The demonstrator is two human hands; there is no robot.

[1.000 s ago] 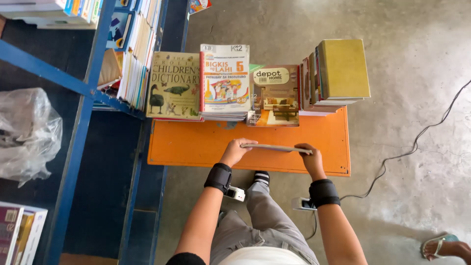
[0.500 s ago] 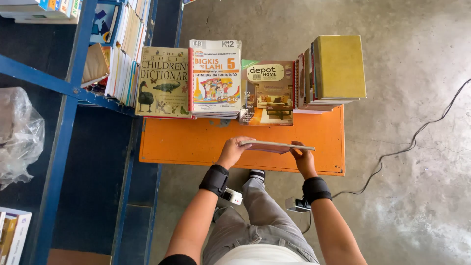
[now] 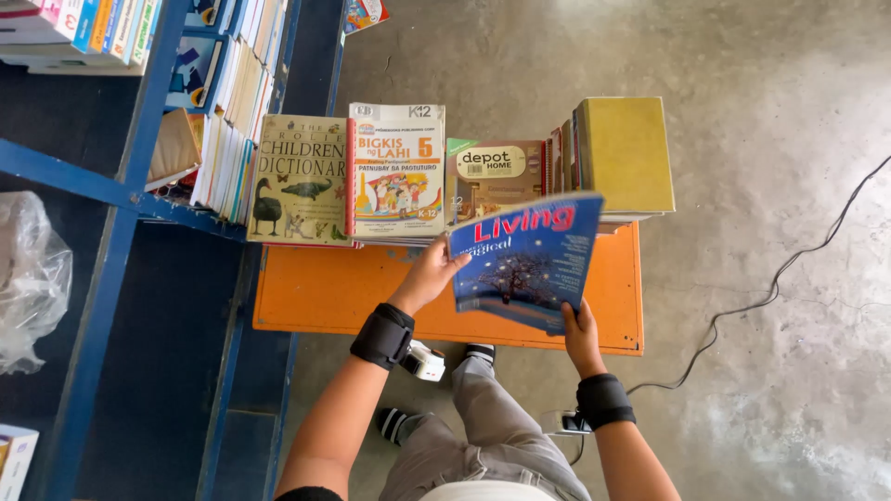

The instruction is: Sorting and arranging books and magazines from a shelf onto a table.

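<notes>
I hold a thin blue magazine (image 3: 525,260) with a night-tree cover in both hands, tilted up so its front faces me. My left hand (image 3: 429,276) grips its left edge. My right hand (image 3: 581,331) grips its lower right corner. Both wrists wear black bands. The magazine hovers over the orange table (image 3: 325,292), in front of a row of book piles: a beige dictionary (image 3: 299,178), a white and red schoolbook (image 3: 396,172), a brown home magazine (image 3: 492,172) and a yellow-green hardback stack (image 3: 624,153).
A blue metal shelf (image 3: 121,199) full of books stands at left, with a clear plastic bag (image 3: 28,278) on it. A black cable (image 3: 780,278) runs over the concrete floor at right. My legs sit below the table's near edge.
The magazine was held flat and edge-on above the table. Both hands have tipped it up so its cover now faces me.
</notes>
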